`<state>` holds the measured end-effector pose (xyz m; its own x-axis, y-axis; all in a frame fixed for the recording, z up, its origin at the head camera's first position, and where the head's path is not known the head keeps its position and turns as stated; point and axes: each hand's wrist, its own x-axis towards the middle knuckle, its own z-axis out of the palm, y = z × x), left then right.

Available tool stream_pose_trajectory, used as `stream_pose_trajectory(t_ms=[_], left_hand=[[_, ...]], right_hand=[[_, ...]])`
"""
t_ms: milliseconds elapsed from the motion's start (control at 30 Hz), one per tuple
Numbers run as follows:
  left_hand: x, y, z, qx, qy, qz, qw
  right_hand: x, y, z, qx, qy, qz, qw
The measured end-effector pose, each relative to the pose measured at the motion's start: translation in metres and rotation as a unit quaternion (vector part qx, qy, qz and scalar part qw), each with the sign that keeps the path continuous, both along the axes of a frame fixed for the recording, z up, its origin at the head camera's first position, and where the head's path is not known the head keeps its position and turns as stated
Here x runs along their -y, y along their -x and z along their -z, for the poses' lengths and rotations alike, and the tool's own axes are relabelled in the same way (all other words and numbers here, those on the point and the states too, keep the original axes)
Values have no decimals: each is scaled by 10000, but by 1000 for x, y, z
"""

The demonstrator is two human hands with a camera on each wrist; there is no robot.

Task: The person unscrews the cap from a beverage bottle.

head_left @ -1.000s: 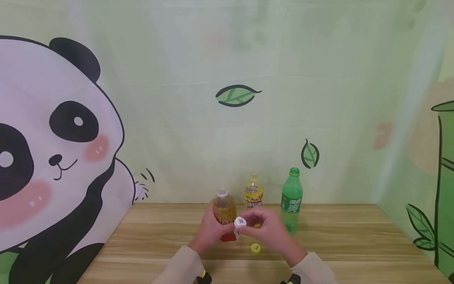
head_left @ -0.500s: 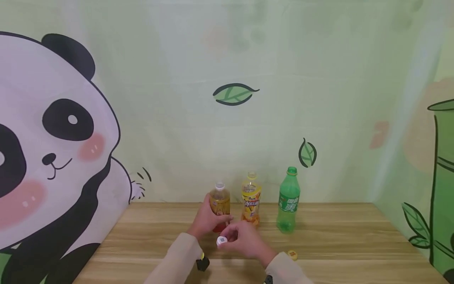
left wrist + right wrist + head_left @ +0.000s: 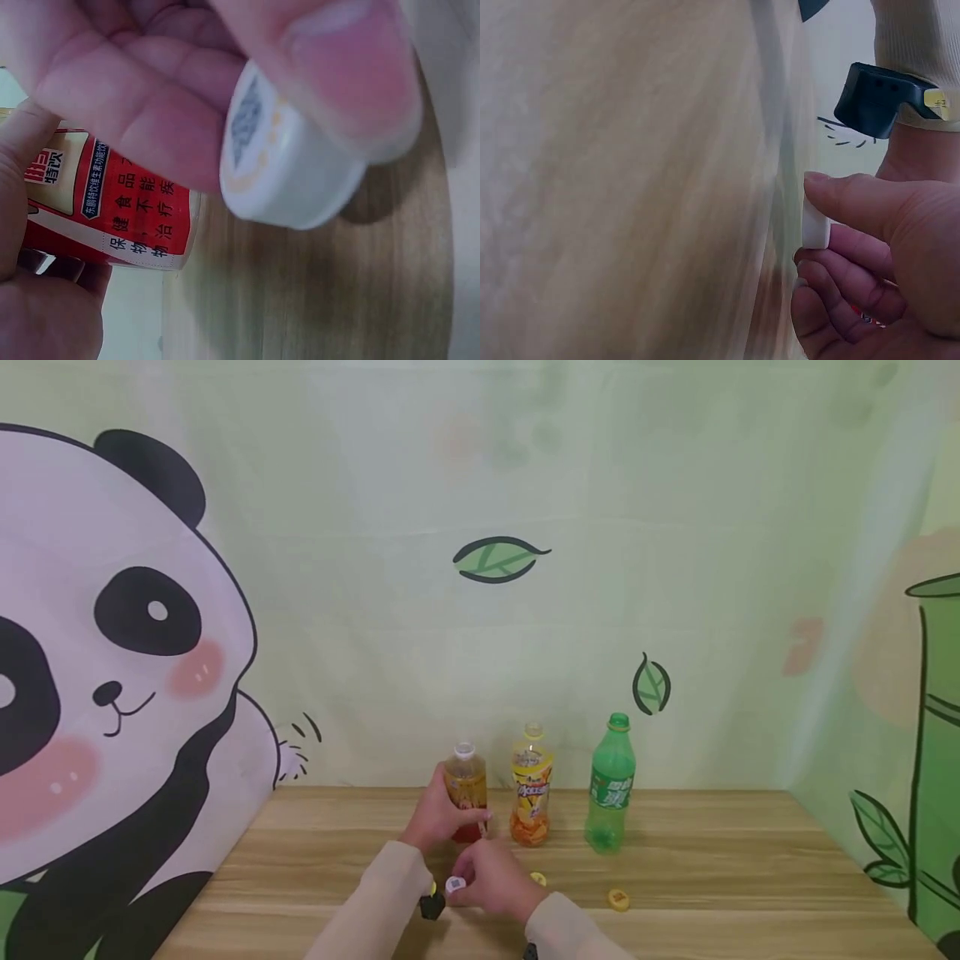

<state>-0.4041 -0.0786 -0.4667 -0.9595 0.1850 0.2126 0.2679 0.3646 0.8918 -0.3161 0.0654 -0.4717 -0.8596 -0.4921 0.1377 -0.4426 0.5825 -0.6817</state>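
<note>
My left hand (image 3: 435, 817) grips an uncapped drink bottle (image 3: 468, 789) from its left side, thumb across the front. The bottle is upright, with a gold and red label and a white neck ring; its red label (image 3: 142, 202) fills the left of the left wrist view. In front of it, low over the table, my right hand (image 3: 497, 878) pinches a white bottle cap (image 3: 454, 885) between thumb and fingers. The cap's printed top tilts toward the head camera. In the right wrist view the cap (image 3: 815, 223) shows edge-on under the thumb.
To the right stand an uncapped yellow-labelled bottle (image 3: 531, 789) and an uncapped green bottle (image 3: 611, 785). One yellow cap (image 3: 618, 900) lies at the front right of the wooden table (image 3: 712, 860). Another yellow cap (image 3: 538, 879) is partly hidden behind the right hand.
My right hand has moved left and toward the table's front with the white cap, uncovering the yellow caps and bottle. The left hand and its bottle have shifted slightly back.
</note>
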Motion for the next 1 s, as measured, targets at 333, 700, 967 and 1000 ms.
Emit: stream_pose_trajectory(t_ms=[333, 700, 967, 1000], left_hand=[[-4, 0, 0, -15, 25, -87, 10000], [-6, 5, 11, -136, 1, -279, 9995], [-6, 5, 10, -39, -21, -251, 9997], [-6, 5, 10, 18, -38, -270, 9996]], right_hand=[[4, 4, -2, 258, -248, 159, 9992], [9, 6, 1, 150, -354, 335, 9987], [9, 7, 5, 167, -286, 379, 9987], [9, 7, 5, 169, -271, 376, 9988]])
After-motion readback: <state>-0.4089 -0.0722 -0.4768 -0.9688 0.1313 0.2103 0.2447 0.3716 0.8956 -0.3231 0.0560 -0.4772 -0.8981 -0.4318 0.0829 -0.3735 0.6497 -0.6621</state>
